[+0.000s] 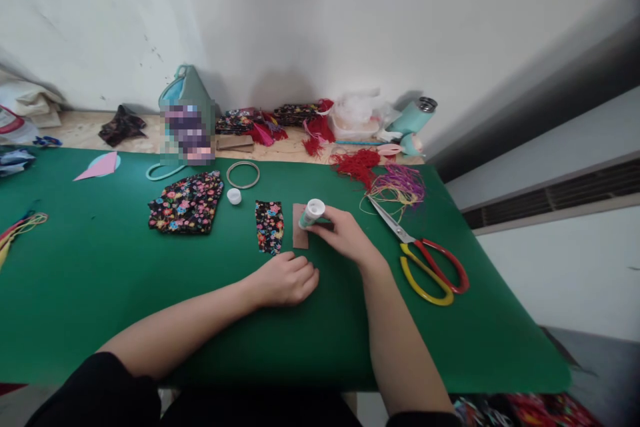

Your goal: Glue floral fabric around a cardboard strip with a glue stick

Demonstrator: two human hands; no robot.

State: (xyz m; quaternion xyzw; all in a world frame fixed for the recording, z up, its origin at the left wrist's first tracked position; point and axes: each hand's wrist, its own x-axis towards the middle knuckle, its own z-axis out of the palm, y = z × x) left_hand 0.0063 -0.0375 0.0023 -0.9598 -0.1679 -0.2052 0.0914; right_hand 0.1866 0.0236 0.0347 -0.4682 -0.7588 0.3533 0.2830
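Note:
My right hand grips a white glue stick, its fingers closed round the tube. The stick stands slightly tilted over a small brown cardboard strip; whether its lower end touches the strip is hidden. My left hand rests curled on the table just below the strip, and I see nothing in its fingers. Left of the strip lies a small black floral fabric piece. A white cap sits farther left, near a larger folded floral cloth.
Large scissors with red and yellow handles lie to the right, blades slightly apart. Beyond them are purple threads and red tassels. A ring lies above the cap. A pouch and a mint bottle stand along the wall.

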